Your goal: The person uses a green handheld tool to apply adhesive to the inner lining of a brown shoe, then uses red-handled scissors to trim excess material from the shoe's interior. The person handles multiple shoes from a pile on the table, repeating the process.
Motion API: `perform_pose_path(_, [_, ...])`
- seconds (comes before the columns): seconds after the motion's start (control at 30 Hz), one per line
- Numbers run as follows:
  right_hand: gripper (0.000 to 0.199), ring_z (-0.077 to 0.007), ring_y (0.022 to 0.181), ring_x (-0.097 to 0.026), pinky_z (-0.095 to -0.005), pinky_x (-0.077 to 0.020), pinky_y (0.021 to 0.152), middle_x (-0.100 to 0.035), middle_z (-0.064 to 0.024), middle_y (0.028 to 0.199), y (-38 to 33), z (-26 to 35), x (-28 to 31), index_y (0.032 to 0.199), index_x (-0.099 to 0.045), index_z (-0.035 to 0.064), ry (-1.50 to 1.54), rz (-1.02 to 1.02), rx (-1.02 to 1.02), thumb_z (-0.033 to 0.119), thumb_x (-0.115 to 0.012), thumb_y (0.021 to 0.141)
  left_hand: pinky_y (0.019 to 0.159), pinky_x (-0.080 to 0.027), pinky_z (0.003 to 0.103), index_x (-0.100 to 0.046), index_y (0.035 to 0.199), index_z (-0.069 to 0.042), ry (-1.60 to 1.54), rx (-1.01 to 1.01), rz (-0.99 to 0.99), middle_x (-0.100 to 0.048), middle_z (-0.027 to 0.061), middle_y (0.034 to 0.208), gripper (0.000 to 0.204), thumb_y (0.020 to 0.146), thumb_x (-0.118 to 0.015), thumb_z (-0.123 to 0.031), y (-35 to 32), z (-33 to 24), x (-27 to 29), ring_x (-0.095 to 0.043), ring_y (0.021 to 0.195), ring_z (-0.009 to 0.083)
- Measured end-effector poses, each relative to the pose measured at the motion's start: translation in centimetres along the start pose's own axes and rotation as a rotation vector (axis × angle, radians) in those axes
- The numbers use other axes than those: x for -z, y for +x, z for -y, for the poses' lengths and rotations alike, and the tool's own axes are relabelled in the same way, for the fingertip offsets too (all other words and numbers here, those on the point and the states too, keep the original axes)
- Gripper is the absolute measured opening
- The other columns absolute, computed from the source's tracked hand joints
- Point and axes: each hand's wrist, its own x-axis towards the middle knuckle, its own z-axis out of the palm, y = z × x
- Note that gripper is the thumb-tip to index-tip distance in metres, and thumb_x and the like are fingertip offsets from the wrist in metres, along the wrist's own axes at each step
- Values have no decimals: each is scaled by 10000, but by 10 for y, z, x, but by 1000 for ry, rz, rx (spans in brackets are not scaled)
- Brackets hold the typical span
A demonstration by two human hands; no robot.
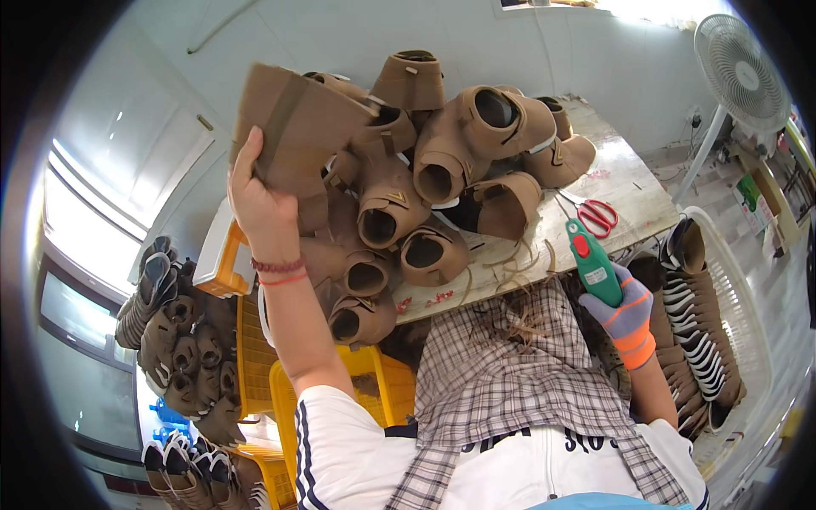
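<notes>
My bare left hand (pixel 265 212) is raised at the left of the pile, its fingers closed on a brown shoe upper (pixel 293 115) held up above the table. In my right hand (pixel 625 319), which wears a grey and orange glove, is a green handheld power tool (pixel 597 270) with a red switch. Its thin metal tip points away from me over the table edge. Red-handled scissors (pixel 597 218) lie just beyond the tool. Many more brown shoe uppers (pixel 395 208) are heaped between my hands on the worn table (pixel 625 178).
Thin brown trimmings (pixel 514 268) lie along the table's front edge and on my checked apron (pixel 501 374). Yellow crates (pixel 395 387) stand at lower left beside stacked uppers (pixel 191 348). A white basket (pixel 748 314) with rows of uppers is at right; a fan (pixel 746 75) stands behind.
</notes>
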Motion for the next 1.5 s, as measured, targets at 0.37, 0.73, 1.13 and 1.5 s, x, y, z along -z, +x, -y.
perform_pose_path(0.37, [636, -226, 551, -546, -312, -454, 532, -621, -58, 687, 8, 5, 6, 1010, -654, 72, -418, -61, 439, 405, -867, 512, 871, -515, 434, -585, 1079, 41, -563, 788, 100, -639, 178, 1094, 235, 909, -480, -84, -69, 77, 29, -630, 984, 305])
perform_pose_path(0.73, [631, -246, 502, -557, -330, -441, 484, -587, -76, 606, 2, 4, 10, 1009, -647, 57, -434, -7, 458, 444, -839, 548, 847, -528, 431, -583, 1053, 38, -508, 853, -19, -646, 172, 1070, 211, 910, -473, -72, -78, 99, 17, -639, 954, 301])
perform_pose_path(1.13, [664, -220, 482, -538, -310, -428, 477, -567, -53, 578, 5, 15, 6, 993, -650, 45, -411, 45, 499, 487, -838, 535, 844, -530, 456, -572, 1093, 51, -650, 971, 57, -638, 198, 1080, 248, 920, -470, -95, -86, 108, 21, -640, 960, 327])
perform_pose_path(1.5, [591, -254, 578, -625, -316, -495, 546, -660, -91, 714, 8, 42, 1, 965, -659, 55, -213, 169, 360, 418, -859, 543, 953, -473, 428, -482, 1257, 44, -506, 663, 139, -560, 166, 1239, 360, 928, -498, -103, -126, 95, -1, -564, 1119, 295])
